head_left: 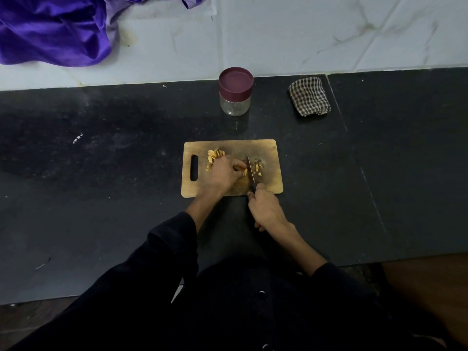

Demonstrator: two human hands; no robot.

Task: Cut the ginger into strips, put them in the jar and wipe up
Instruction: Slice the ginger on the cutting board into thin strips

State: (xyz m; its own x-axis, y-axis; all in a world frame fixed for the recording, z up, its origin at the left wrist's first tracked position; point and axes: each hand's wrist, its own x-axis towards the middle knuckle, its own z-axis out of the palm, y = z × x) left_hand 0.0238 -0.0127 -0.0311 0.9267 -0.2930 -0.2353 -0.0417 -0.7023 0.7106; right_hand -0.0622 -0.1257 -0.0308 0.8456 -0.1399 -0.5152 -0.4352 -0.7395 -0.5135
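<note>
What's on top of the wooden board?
On the cutting board lie ginger slices and cut strips. The left hand covers the piece under the knife, which the right hand grips.

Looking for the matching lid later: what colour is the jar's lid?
Maroon, a dark reddish purple; the lid sits on the clear jar, best seen in the head view.

Jar [235, 92] behind board [268, 150]; cloth [309, 96] right

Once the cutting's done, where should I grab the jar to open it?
Grip the maroon lid from above, fingers round its rim: the jar stands upright behind the cutting board, and nothing crowds it. Hold the clear glass body from the side.
</note>
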